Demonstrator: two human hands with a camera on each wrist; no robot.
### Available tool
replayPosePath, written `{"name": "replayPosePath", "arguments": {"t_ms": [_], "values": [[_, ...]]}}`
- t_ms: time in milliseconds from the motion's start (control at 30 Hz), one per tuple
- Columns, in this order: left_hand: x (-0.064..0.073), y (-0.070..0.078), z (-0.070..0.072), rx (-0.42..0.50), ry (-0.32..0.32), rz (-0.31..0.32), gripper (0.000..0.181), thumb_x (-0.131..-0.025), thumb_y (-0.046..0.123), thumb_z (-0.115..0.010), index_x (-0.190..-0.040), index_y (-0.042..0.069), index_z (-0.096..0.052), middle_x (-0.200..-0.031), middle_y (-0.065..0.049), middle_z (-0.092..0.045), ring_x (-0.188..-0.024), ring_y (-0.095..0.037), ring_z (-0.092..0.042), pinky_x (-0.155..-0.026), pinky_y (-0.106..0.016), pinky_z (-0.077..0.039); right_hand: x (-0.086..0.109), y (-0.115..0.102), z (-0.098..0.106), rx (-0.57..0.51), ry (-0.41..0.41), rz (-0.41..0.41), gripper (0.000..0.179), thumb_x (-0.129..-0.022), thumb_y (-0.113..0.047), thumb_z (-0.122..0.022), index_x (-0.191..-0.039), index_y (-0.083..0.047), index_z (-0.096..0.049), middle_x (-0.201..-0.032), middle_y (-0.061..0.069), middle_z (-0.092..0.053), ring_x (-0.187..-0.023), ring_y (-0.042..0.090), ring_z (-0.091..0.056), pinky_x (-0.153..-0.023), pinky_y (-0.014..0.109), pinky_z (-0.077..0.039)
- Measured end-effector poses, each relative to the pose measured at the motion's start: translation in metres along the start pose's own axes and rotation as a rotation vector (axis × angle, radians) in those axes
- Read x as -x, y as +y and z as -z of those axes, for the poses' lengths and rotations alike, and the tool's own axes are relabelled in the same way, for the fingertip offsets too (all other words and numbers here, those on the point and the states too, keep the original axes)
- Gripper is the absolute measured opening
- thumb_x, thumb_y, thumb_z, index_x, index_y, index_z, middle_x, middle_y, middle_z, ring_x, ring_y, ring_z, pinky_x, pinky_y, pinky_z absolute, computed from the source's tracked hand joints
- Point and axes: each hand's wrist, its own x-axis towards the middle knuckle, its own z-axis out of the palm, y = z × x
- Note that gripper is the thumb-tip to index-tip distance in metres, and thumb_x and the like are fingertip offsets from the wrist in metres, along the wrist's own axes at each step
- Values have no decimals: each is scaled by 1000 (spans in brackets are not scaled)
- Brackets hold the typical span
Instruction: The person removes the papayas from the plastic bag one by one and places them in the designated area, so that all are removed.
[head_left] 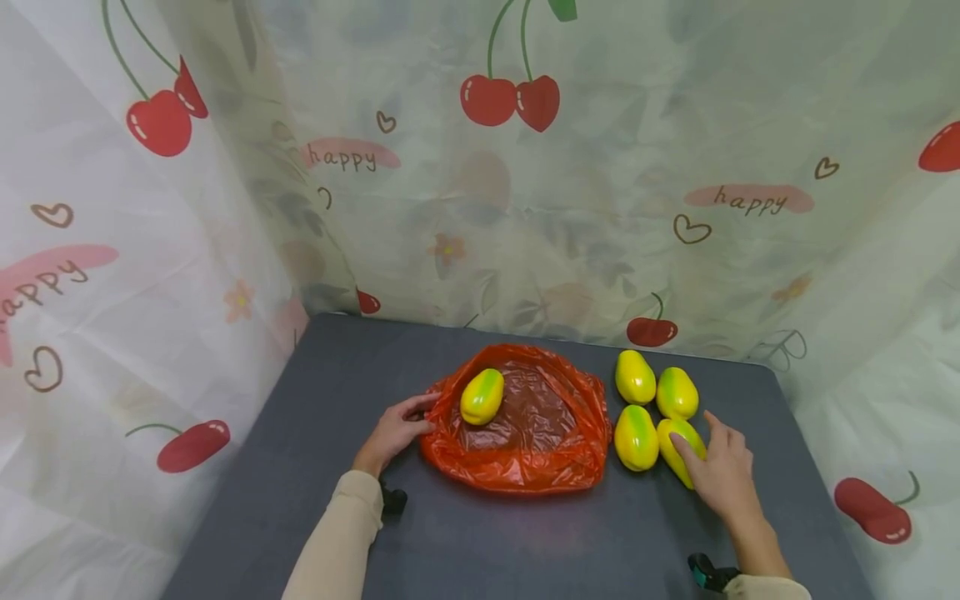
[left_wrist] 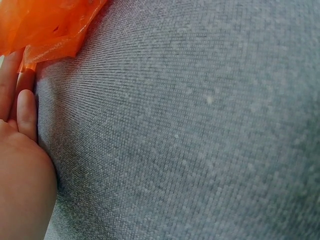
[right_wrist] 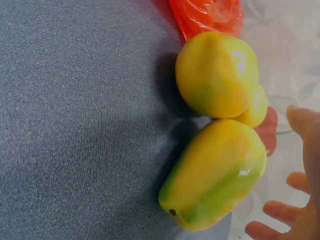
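A red plastic bag lies spread on the table, its mouth facing up, with one glossy yellow-green mango inside at the left. My left hand holds the bag's left edge; in the left wrist view its fingertips disappear behind the orange-red film. Right of the bag, several similar mangoes sit in a cluster. Over the nearest right mango reaches my right hand, thumb and fingers spread. The right wrist view shows that mango with the fingers apart from it.
Three more mangoes stand close by: a back left one, a back right one and a front left one. The dark grey table ends at a curtain printed with cherries, which surrounds it at the back and sides.
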Motion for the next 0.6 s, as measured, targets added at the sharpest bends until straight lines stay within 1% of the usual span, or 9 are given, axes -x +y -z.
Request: {"name": "replayPosePath", "arguments": {"t_ms": [100,200,367,467,600], "values": [[0,-1,0,11,-4,-4,51,-89,18,-74,-138,33,-64,-142,-2,-62,-138,-27,-51,-120,-53,-38,0,-5,-3,37,22,5,99,-98,-70,-44,-162,-1,-13,-157,39,-16,-137,64,-20,-104,78,-28],[-1,-2,0,9,-7,-5,51,-89,18,-74,-138,32,-64,-141,-1,-62,-138,-26,-51,-120,-54,-38,0,-10,-6,73,46,21,101,-97,-72,-42,-162,0,-13,-159,39,-14,-139,64,-19,-107,79,-25],[-1,-2,0,8,-7,-8,52,-89,19,-74,-138,32,-64,-141,-2,-62,-137,-27,-51,-120,-54,-38,0,-19,-9,109,82,76,100,-96,-73,-43,-161,-1,-16,-160,38,-13,-141,63,-17,-112,78,-18],[0,0,0,9,-5,-5,52,-89,19,-74,-138,32,-64,-142,-2,-62,-137,-27,-51,-119,-54,-38,-1,-24,-11,124,77,103,101,-95,-74,-43,-162,-3,-16,-161,38,-10,-143,63,-14,-114,79,-12],[1,3,0,11,-3,6,52,-89,19,-74,-138,34,-64,-142,-1,-62,-136,-27,-52,-119,-53,-40,-1,-30,-11,131,44,122,101,-95,-74,-43,-163,-6,-13,-164,36,-5,-146,64,-9,-113,83,-6]]}}
